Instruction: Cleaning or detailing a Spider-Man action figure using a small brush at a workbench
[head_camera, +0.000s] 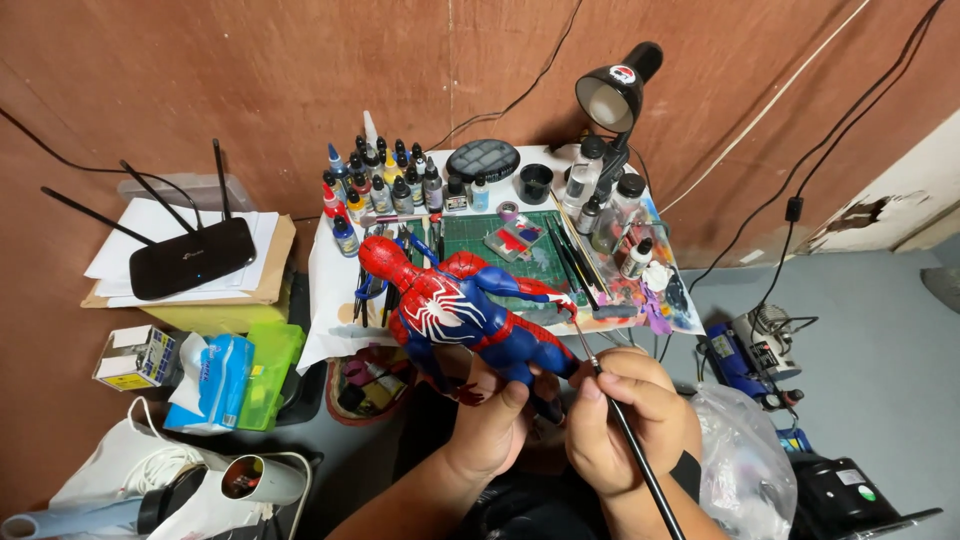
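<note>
A red and blue action figure (455, 310) is gripped by its legs in the left hand (490, 425), tilted above the lap, just before the desk (330, 290). A thin paintbrush (625, 425) is pinched in the right hand (625, 420), its tip at the figure's thigh. Short, light strokes are best laid with both hands braced together, wrists kept low.

figure (455, 310): red-blue, tilted, head up-left, legs gripped | paintbrush (625, 425): thin, black, tip at hip

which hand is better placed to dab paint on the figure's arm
Right. The right hand already holds the paintbrush, its tip close to the action figure; the left hand grips the figure's legs.
</note>
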